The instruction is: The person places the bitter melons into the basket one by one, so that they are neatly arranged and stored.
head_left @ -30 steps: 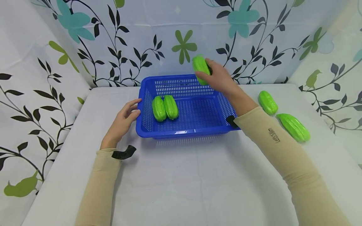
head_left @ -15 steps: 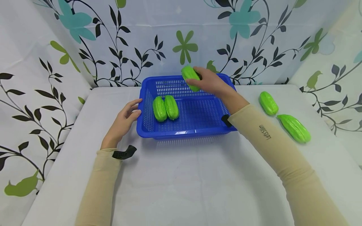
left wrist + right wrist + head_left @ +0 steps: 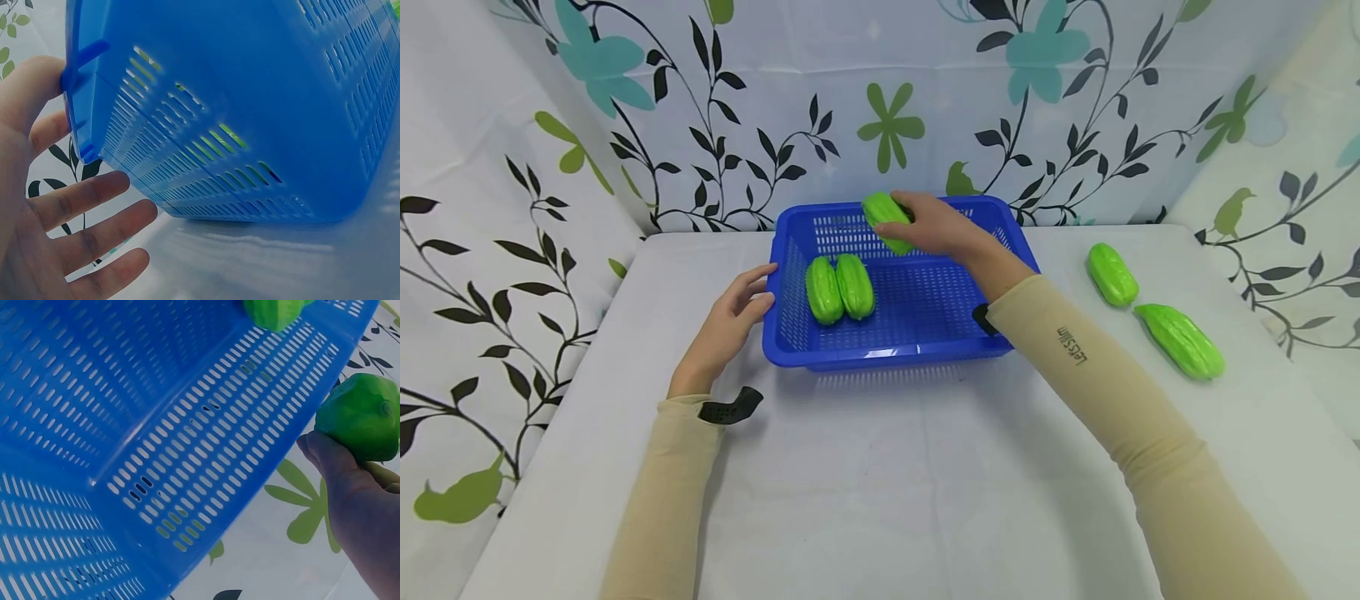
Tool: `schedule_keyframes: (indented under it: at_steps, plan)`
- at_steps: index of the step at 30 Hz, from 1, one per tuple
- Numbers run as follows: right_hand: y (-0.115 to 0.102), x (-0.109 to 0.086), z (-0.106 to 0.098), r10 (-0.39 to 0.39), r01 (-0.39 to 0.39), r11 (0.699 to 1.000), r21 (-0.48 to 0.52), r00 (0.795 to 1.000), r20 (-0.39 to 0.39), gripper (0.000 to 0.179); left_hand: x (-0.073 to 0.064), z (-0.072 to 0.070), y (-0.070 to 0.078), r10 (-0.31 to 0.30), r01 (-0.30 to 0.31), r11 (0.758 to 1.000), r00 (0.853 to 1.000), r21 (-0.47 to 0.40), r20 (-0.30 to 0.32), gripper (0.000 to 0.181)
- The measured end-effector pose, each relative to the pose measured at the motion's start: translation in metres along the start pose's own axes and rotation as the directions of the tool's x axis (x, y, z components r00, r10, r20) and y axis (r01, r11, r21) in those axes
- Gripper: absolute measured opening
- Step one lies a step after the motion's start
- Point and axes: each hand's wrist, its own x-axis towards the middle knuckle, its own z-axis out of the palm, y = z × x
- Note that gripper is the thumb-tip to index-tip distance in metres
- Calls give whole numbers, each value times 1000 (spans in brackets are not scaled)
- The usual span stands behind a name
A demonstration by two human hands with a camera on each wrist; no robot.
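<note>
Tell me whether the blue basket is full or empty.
Neither: two green vegetables lie inside the blue basket, leaving much of its floor bare.

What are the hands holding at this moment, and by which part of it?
The right hand grips a green vegetable around its middle, between thumb and fingers. The left hand only touches the left rim of the blue basket.
</note>
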Motion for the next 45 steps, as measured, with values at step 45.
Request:
schedule_keyframes:
  at_steps: [45]
  plan:
    - [22, 20, 24, 153, -81, 936, -342, 970, 189, 76, 0, -2, 0, -1, 1, 1000, 1000, 0, 4, 54]
